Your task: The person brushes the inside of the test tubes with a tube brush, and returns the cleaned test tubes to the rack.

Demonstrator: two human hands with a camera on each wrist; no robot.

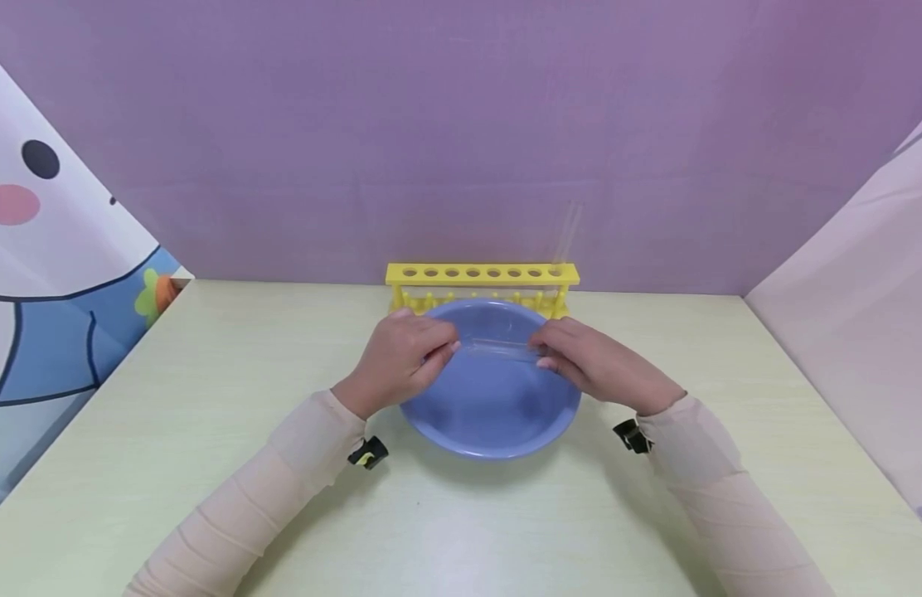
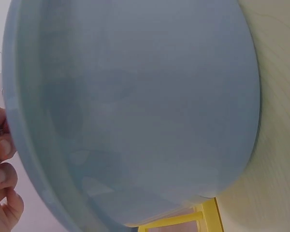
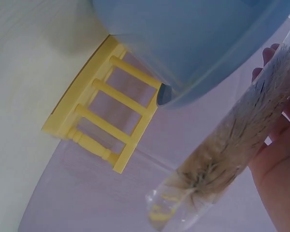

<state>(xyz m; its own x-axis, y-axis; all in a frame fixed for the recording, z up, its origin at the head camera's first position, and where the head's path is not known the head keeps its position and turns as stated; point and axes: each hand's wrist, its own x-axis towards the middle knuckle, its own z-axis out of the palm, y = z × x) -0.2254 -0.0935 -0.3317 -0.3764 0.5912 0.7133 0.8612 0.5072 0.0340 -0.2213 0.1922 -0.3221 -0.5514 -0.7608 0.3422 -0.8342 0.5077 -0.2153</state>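
Over the blue basin point(image 1: 491, 414), a clear glass test tube point(image 1: 506, 350) lies nearly level between the two hands. The right hand point(image 1: 599, 361) grips this tube. Inside the tube's rounded end, the right wrist view shows the brown bristles of a test tube brush point(image 3: 227, 140). The left hand point(image 1: 405, 356) is at the basin's left rim, fingers curled and pinching what appears to be the brush's thin handle. That handle is mostly hidden by the fingers in the left wrist view.
Directly behind the basin stands a yellow test tube rack point(image 1: 483, 274) with a row of holes. Another clear tube point(image 1: 569, 228) leans upright in its right end. The pale wooden table point(image 1: 245, 373) meets a purple backdrop point(image 1: 461, 141) at the back.
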